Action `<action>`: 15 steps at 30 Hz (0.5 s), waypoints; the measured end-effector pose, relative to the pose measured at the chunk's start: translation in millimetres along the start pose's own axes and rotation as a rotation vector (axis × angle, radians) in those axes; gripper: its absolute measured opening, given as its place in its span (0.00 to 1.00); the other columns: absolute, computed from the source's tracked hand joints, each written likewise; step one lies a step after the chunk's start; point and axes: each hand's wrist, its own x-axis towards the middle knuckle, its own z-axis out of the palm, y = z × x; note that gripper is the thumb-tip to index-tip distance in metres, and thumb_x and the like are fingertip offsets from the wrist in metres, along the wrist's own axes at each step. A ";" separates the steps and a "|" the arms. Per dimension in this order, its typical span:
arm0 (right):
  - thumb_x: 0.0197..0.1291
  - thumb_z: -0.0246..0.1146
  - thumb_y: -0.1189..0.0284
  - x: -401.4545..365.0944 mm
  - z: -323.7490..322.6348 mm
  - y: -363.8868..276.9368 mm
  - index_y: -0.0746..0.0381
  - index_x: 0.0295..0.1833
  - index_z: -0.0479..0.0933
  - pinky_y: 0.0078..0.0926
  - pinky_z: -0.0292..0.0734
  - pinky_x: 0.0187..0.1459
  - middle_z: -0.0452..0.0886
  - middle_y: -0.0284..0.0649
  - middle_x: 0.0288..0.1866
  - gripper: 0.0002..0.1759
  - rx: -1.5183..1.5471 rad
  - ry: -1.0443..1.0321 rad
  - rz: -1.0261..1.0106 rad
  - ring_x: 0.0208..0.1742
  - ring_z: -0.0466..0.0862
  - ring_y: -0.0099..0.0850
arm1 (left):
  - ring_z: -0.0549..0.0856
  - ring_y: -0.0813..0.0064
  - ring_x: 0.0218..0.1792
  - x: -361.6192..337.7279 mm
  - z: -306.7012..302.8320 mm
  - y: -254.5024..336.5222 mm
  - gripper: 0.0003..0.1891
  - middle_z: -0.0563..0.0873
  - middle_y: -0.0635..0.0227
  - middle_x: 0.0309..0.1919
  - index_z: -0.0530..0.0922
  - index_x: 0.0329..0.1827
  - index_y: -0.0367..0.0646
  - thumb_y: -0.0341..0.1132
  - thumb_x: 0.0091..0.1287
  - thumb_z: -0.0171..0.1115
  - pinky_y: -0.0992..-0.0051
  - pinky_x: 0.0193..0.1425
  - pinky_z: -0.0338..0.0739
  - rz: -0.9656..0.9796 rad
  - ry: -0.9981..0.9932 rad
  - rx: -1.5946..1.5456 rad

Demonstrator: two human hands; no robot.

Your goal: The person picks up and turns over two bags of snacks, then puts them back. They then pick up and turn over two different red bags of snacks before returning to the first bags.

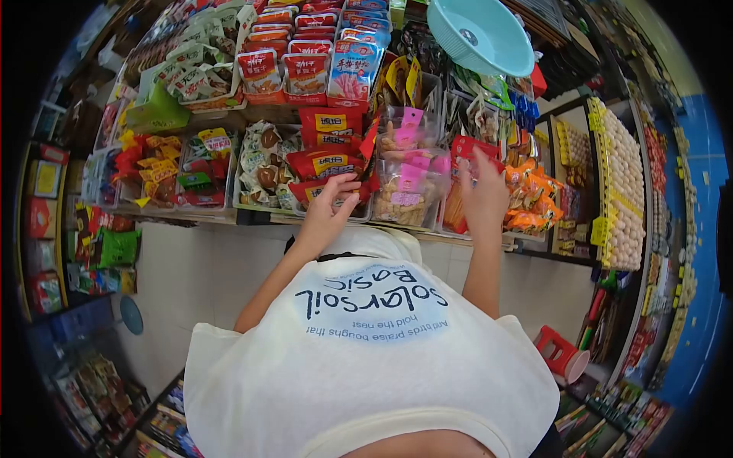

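My left hand (330,208) is at the front of a bin of red snack packets (334,169), fingertips right at the lowest packet. Its thumb and fingers are apart, and nothing shows between them. Between my two hands, clear bags of tan snacks with pink labels (406,197) stand in a row. My right hand (485,191) is raised over the bin to their right, fingers apart, overlapping a red packet (475,149) in this view. Orange packets (528,200) lie just right of that hand. Brown-and-white wrapped snacks (266,164) fill the bin left of my left hand.
Red and blue boxed packets (307,70) stand in rows behind the bins. A light-blue plastic basket (489,38) rests at the back right. Egg trays (617,183) are stacked on the right. A red stool (557,353) stands on the floor at the lower right.
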 end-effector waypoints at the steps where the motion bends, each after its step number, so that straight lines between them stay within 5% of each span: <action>1: 0.63 0.62 0.64 12.9 3.1 -5.8 0.58 0.58 0.76 0.40 0.78 0.43 0.83 0.45 0.45 0.19 0.014 0.096 -0.003 0.43 0.84 0.45 | 0.83 0.75 0.53 0.2 -4.7 -1.1 0.18 0.82 0.60 0.55 0.70 0.63 0.38 0.31 0.71 0.58 0.78 0.45 0.80 -0.002 -0.021 0.002; 4: 0.60 0.65 0.63 54.6 46.6 2.6 0.61 0.59 0.75 0.40 0.78 0.43 0.83 0.45 0.44 0.23 0.119 0.203 -0.066 0.41 0.83 0.46 | 0.80 0.71 0.58 0.6 -13.1 -2.6 0.20 0.78 0.58 0.60 0.69 0.64 0.38 0.31 0.71 0.58 0.75 0.48 0.80 0.034 -0.104 0.064; 6: 0.59 0.67 0.63 77.9 76.1 8.6 0.66 0.56 0.76 0.35 0.79 0.42 0.84 0.45 0.44 0.24 0.047 0.269 -0.373 0.41 0.84 0.42 | 0.79 0.73 0.59 0.4 -16.1 -2.3 0.20 0.77 0.63 0.62 0.69 0.64 0.39 0.32 0.71 0.58 0.76 0.52 0.78 0.006 -0.167 0.081; 7: 0.59 0.67 0.63 83.0 85.9 9.9 0.66 0.56 0.76 0.35 0.79 0.42 0.84 0.45 0.44 0.24 0.049 0.276 -0.373 0.41 0.84 0.42 | 0.78 0.73 0.60 0.3 -16.6 -2.3 0.20 0.76 0.63 0.63 0.69 0.64 0.39 0.31 0.71 0.58 0.76 0.52 0.77 0.029 -0.172 0.065; 9: 0.59 0.68 0.64 87.8 96.5 10.4 0.70 0.53 0.76 0.29 0.79 0.42 0.84 0.43 0.44 0.23 0.766 -0.331 0.050 0.43 0.84 0.34 | 0.78 0.72 0.61 1.0 -18.2 -2.9 0.20 0.76 0.63 0.63 0.69 0.64 0.39 0.31 0.71 0.58 0.76 0.53 0.77 0.027 -0.180 0.049; 10: 0.61 0.67 0.66 89.8 95.9 10.7 0.70 0.48 0.79 0.24 0.78 0.41 0.86 0.41 0.42 0.18 0.636 -0.320 -0.002 0.41 0.84 0.27 | 0.78 0.72 0.61 1.0 -18.5 -3.7 0.20 0.76 0.63 0.63 0.69 0.64 0.39 0.31 0.71 0.58 0.76 0.53 0.77 0.027 -0.181 0.050; 13: 0.61 0.67 0.67 90.9 82.9 1.4 0.70 0.43 0.81 0.22 0.78 0.38 0.87 0.40 0.36 0.15 0.740 -0.339 0.223 0.35 0.84 0.25 | 0.78 0.73 0.60 0.6 -13.5 -7.9 0.19 0.76 0.63 0.62 0.71 0.63 0.39 0.32 0.71 0.59 0.76 0.51 0.78 0.040 -0.142 0.030; 15: 0.61 0.67 0.68 93.9 77.4 3.1 0.70 0.42 0.81 0.22 0.78 0.37 0.87 0.40 0.35 0.14 0.697 -0.355 0.165 0.33 0.84 0.23 | 0.81 0.75 0.55 1.7 -8.9 -9.5 0.18 0.79 0.62 0.59 0.72 0.61 0.38 0.32 0.71 0.59 0.78 0.49 0.79 0.045 -0.073 0.029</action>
